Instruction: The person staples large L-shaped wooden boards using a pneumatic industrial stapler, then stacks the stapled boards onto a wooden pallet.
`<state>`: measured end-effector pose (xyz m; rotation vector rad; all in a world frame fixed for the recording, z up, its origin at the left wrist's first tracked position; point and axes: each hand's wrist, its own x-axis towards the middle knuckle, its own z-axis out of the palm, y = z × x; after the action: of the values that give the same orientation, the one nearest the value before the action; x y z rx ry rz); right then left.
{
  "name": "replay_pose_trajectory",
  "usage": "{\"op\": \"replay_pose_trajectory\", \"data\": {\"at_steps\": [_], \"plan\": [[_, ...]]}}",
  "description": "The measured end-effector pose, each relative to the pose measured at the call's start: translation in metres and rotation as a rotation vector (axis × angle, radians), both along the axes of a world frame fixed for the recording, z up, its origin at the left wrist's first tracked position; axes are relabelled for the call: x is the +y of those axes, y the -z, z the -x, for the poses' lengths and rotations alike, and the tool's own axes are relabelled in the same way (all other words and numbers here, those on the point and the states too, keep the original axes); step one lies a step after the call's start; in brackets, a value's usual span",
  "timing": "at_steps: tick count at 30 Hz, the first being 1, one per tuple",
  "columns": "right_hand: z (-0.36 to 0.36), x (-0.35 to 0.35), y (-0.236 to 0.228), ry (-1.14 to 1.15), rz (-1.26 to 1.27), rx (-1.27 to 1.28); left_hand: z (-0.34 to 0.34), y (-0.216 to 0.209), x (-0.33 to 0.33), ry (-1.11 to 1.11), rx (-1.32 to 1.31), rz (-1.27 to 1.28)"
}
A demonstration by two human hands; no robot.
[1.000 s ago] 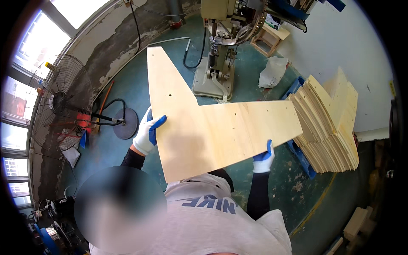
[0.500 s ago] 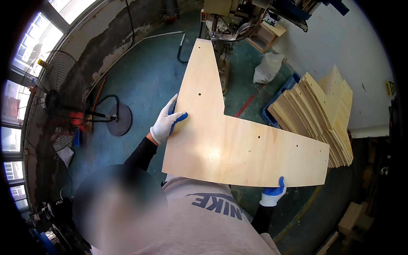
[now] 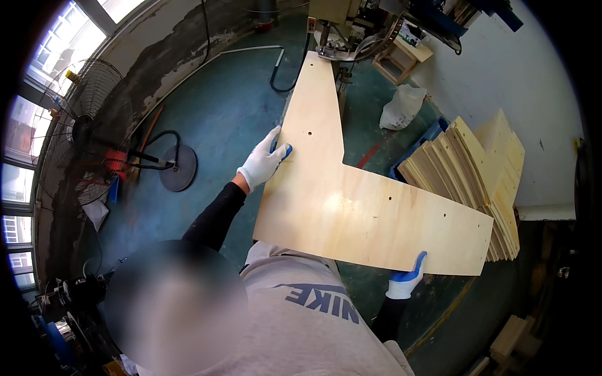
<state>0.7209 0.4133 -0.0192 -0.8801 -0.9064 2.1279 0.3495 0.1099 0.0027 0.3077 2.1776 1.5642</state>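
A large L-shaped plywood panel (image 3: 338, 207) with several small drilled holes spans the space in front of my body. My left hand (image 3: 262, 160), in a white glove with blue palm coating, grips its left edge, thumb on the top face and the other fingers mostly hidden at the edge. Along the near edge, toward the right, my right hand (image 3: 406, 279) in a matching glove holds the panel with the thumb on top; its fingers are hidden underneath. The panel's narrow far end reaches the machine (image 3: 332, 37), beside its metal working part.
At the right, a stack of similar plywood panels (image 3: 464, 182) leans by a blue crate (image 3: 433, 135). A white sack (image 3: 403, 106) lies on the floor. A standing fan (image 3: 81, 131) with a round base (image 3: 179, 168) is at the left. Wooden pieces (image 3: 511, 335) lie at lower right.
The panel has shifted slightly away from me and to the right, its narrow end now closer to the machine. Both hands have kept their hold, the left arm reaching farther forward.
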Motion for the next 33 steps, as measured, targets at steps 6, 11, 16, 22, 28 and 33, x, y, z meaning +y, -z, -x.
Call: {"op": "replay_pose_trajectory", "data": {"at_steps": [6,11,16,22,28,33], "plan": [[0.021,0.018,0.001,-0.004,0.102,0.005,0.029,-0.029,0.04,0.07,0.339,0.393],[0.033,0.021,-0.019,-0.013,0.082,-0.046,0.033,-0.04,0.044,0.127,0.327,0.566],[0.036,0.019,-0.021,-0.018,0.078,-0.039,0.031,-0.044,0.037,0.143,0.349,0.582],[0.03,0.026,-0.029,-0.069,0.069,-0.043,0.029,-0.054,0.037,0.167,0.287,0.538],[0.037,0.028,-0.041,-0.044,0.058,-0.086,0.037,-0.053,0.045,0.177,0.315,0.523],[0.039,0.033,-0.043,-0.041,0.058,-0.113,0.038,-0.054,0.046,0.193,0.349,0.538]]}}
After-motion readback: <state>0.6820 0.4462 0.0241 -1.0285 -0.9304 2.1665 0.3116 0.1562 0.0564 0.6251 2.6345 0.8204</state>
